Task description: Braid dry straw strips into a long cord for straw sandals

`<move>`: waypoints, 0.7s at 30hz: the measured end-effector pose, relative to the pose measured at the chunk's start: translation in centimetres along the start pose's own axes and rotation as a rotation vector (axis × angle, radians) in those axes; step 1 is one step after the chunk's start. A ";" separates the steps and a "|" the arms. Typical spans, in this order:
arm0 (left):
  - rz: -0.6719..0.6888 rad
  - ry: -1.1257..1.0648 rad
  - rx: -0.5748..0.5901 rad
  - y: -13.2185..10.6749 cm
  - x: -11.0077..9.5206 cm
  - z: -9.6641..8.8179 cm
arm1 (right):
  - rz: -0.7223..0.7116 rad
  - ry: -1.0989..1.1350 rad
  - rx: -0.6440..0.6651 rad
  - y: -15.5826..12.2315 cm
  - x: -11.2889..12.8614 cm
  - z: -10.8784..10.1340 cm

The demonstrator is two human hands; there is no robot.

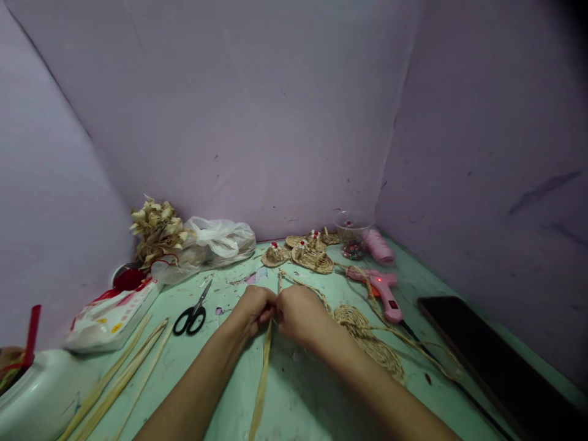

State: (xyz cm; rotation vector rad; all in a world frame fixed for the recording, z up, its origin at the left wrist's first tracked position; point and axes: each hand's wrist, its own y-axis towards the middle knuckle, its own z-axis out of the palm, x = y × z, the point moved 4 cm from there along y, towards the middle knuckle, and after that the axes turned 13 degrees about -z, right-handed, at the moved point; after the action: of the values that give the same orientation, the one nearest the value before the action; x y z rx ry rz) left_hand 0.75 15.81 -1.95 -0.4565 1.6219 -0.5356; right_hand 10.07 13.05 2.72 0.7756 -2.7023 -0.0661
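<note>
My left hand [255, 306] and my right hand [298, 312] meet over the middle of the green tabletop, both closed around a strip of dried plant fibre [261, 383]. Its flat pale end trails down toward me from between the fists. Beyond my knuckles a braided cord [307, 285] runs off to the right. Beside my right forearm lies a coiled, braided sole-shaped piece [372, 346]. The exact spot where the fingers pinch the fibre is hidden by the hands.
Black-handled scissors [190, 315] and loose fibre strips [124, 376] lie left. Small woven slippers with beads [312, 260] sit at the back, near a clear bead cup [353, 239] and pink thread spool [379, 246]. Right are a pink glue gun [381, 288], its red light lit, and a dark phone [487, 361].
</note>
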 end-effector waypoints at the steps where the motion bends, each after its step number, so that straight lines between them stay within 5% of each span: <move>1: -0.001 -0.008 0.023 0.1 0.1 -0.1 | -0.017 -0.001 0.000 0.0 0.2 0.1; 9: -0.003 0.097 0.171 0.2 -0.1 -0.6 | -0.066 0.146 -0.001 0.2 -0.9 0.5; 12: 0.016 0.086 0.200 0.1 -0.5 -1.0 | 0.051 0.422 -0.059 0.6 -3.1 0.1; 15: 0.022 0.087 0.213 0.1 -0.5 -1.1 | 0.357 0.854 -0.214 0.7 -5.4 0.5; 18: 0.016 0.072 0.213 0.3 -0.3 -1.0 | 0.479 1.243 -0.125 0.7 -4.8 2.2; 21: 0.023 0.051 0.225 0.3 -0.2 -0.8 | 0.442 1.361 -0.032 0.7 -3.3 3.2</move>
State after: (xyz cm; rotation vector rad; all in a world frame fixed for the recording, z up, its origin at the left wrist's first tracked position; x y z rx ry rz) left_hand 0.01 16.29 -1.89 -0.2585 1.5915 -0.7086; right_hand 11.28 15.18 -1.24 0.0555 -1.4745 0.3782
